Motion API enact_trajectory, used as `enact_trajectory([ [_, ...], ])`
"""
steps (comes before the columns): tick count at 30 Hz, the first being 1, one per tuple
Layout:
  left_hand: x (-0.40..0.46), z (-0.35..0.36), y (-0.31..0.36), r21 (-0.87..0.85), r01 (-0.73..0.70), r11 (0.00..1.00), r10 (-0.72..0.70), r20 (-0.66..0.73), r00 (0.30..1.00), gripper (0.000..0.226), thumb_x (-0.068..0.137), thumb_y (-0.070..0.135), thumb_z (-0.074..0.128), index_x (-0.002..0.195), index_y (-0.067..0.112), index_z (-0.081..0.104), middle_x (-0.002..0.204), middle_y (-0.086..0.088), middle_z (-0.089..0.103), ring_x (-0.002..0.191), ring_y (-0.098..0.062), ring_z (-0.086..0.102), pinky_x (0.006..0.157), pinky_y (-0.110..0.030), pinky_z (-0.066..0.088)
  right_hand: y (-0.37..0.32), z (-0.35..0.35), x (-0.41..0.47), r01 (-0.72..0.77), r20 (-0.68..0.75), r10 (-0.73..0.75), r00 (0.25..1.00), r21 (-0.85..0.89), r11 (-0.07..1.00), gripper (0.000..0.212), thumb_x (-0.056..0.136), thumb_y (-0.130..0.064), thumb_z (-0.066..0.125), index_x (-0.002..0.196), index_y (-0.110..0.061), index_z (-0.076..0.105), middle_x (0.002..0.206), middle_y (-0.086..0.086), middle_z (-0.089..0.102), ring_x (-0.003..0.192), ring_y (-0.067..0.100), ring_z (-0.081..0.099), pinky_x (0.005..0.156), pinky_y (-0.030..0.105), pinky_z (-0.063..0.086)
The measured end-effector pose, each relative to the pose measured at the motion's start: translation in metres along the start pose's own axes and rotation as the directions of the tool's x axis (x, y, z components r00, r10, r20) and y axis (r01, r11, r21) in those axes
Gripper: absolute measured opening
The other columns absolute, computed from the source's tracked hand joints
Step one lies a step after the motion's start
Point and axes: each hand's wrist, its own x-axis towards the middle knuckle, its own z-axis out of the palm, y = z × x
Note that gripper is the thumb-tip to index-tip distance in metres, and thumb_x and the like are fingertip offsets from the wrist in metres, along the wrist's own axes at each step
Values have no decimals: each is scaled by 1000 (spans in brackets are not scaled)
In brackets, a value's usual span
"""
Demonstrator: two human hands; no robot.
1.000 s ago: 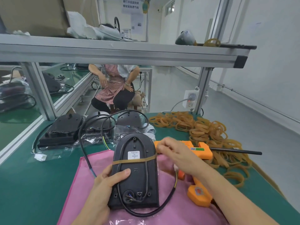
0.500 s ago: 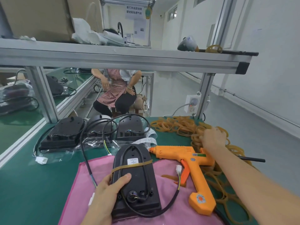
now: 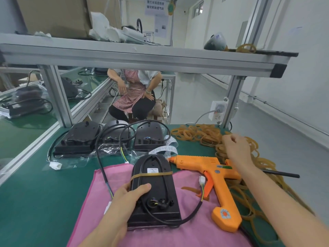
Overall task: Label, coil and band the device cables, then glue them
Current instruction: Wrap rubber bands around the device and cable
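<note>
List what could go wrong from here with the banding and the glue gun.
1. The glue gun lies with its nozzle beside the device; if hot, it might mark it.
2. The loose cable loops off the device and could snag.
3. The right hand reaches into a tangled pile of rubber bands; several might lift together.

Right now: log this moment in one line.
left hand: holds device | right hand: over rubber bands | glue gun: untouched

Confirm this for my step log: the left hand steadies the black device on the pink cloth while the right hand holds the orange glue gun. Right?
Not quite. In the head view the right hand is over the rubber bands; the glue gun lies untouched. The left hand does steady the device.
</note>
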Motion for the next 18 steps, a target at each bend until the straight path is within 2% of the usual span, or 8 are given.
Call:
enact_trajectory([
  [3, -2, -2, -1, 206, -84, 975, 83, 13, 996, 20, 85, 23, 70, 105, 19, 68, 91, -3, 76, 85, -24, 73, 83, -40, 56, -23, 6, -38, -221, 239, 139, 961, 357, 908, 28, 95, -20, 47, 75, -6, 61, 71, 3, 60, 69, 17, 53, 65, 31, 41],
  [5, -2, -8, -2, 528, -206, 824, 249, -10, 968, 27, 85, 37, 68, 110, 27, 64, 109, 2, 65, 104, -23, 63, 95, -43, 49, -36, 14, -63, -399, 460, 138, 877, 537, 743, 27, 95, -16, 48, 71, -11, 58, 63, 2, 62, 60, 15, 56, 65, 29, 46],
  [7, -7, -11, 0, 783, -301, 544, 531, -43, 846, 33, 85, 36, 67, 117, 27, 61, 112, 6, 47, 113, -21, 47, 97, -37, 41, -47, 23, -86, -522, 615, 83, 784, 581, 624, 25, 96, -16, 50, 72, -13, 55, 60, 1, 59, 56, 14, 54, 64, 29, 46],
  [9, -10, -6, 8, 756, -466, 460, 695, 20, 718, 35, 89, 23, 66, 123, 27, 61, 111, 10, 48, 112, -14, 46, 96, -30, 39, -55, 33, -104, -581, 704, 10, 710, 578, 574, 25, 97, -17, 49, 73, -14, 56, 62, 2, 58, 57, 15, 54, 64, 28, 49],
  [11, -7, 8, 17, 583, -594, 553, 673, 108, 732, 37, 91, 11, 63, 125, 25, 60, 108, 13, 56, 101, 1, 51, 90, -18, 40, -63, 40, -119, -617, 756, -55, 652, 571, 542, 27, 97, -18, 47, 73, -14, 56, 61, 2, 57, 55, 14, 53, 62, 25, 50],
  [14, -5, 25, 29, 325, -587, 741, 516, 284, 808, 36, 92, -7, 52, 114, 17, 67, 88, 12, 66, 73, 8, 57, 71, -10, 45, -73, 44, -134, -634, 786, -171, 594, 588, 502, 23, 93, -21, 48, 71, -14, 52, 58, 0, 48, 54, 13, 46, 60, 23, 47],
  [16, -3, 23, 30, 268, -603, 751, 521, 320, 791, 34, 92, -8, 51, 93, 17, 74, 70, 11, 67, 64, 1, 58, 63, -13, 48, -75, 42, -138, -654, 790, -241, 564, 606, 453, 21, 88, -25, 50, 70, -14, 53, 57, -1, 43, 53, 13, 43, 60, 24, 47],
  [18, -3, 19, 31, 273, -629, 727, 551, 314, 773, 38, 91, -7, 53, 84, 22, 76, 69, 10, 71, 64, 0, 62, 63, -14, 50, -74, 38, -138, -718, 811, -334, 479, 582, 381, 27, 90, -27, 46, 73, -12, 61, 57, -2, 44, 54, 13, 44, 63, 27, 48],
])
